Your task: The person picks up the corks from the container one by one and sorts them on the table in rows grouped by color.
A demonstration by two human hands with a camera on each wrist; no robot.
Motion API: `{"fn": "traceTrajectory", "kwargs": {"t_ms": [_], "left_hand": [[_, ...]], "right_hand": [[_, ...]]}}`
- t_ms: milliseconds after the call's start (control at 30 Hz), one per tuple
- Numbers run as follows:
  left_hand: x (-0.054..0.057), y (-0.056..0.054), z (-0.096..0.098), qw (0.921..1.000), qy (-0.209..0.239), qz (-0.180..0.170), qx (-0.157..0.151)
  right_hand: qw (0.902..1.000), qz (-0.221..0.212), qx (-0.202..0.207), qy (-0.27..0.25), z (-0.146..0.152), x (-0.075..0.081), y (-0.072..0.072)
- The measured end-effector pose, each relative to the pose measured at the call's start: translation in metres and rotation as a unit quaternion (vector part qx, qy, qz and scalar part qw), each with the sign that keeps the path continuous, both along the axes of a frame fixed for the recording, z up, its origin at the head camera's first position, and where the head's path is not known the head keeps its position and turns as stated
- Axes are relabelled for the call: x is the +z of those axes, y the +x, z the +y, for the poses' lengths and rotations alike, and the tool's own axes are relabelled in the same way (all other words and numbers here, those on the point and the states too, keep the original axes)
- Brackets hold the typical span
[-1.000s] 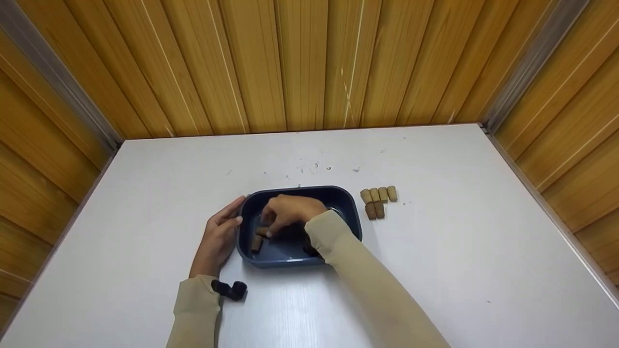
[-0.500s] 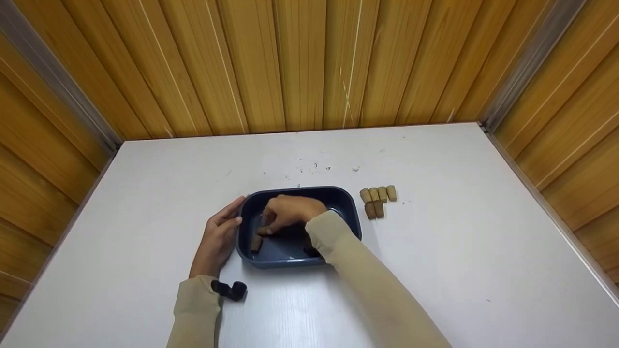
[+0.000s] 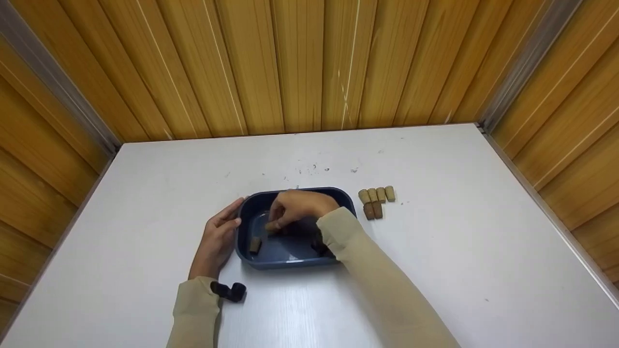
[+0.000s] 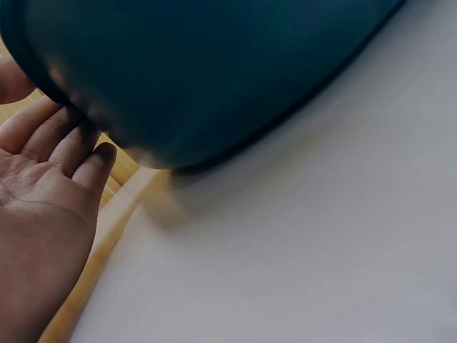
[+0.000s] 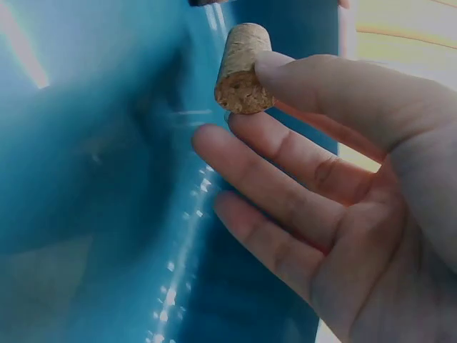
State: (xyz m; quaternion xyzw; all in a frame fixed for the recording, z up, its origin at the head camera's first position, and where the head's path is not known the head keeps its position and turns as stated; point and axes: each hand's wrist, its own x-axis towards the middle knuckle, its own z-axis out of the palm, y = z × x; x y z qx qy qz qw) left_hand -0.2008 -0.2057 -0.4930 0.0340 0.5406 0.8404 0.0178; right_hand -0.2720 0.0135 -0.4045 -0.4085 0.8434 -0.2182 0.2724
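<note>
My right hand (image 3: 302,207) is inside a dark blue plastic basin (image 3: 290,264), pinching a cork (image 5: 243,61) between thumb and index finger. The right wrist view shows the cork's round end and speckled side, with the other fingers extended below it. Another cork (image 3: 255,245) lies on the basin floor near the left wall. Outside that wall, my left hand (image 3: 220,237) rests with its fingers nearly straight against the basin's side and the thumb at the rim. In the left wrist view these fingers (image 4: 61,139) touch the basin's outer wall.
Right of the basin, several light corks (image 3: 381,194) stand in a row on the white table (image 3: 435,251), with two darker brown corks (image 3: 373,210) in front of them. Small crumbs (image 3: 314,167) lie behind the basin. Wood-look panels (image 3: 300,67) rise behind and beside the table.
My right hand has taken hold of one of the two corks in the basin and drawn it to the right, away from the other. The left hand has stayed at the basin's side.
</note>
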Motion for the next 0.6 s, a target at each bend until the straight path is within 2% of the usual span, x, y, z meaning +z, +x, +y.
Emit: {"fn": "traceTrajectory", "kwargs": {"t_ms": [333, 600], "left_hand": [[-0.002, 0.0, -0.001, 0.9999, -0.013, 0.011, 0.002], [-0.003, 0.0, -0.001, 0.9999, -0.01, 0.011, -0.003]], "right_hand": [[0.9994, 0.015, -0.031, -0.008, 0.022, 0.017, -0.001], [0.9983, 0.016, -0.046, -0.032, 0.043, 0.024, -0.003]]}}
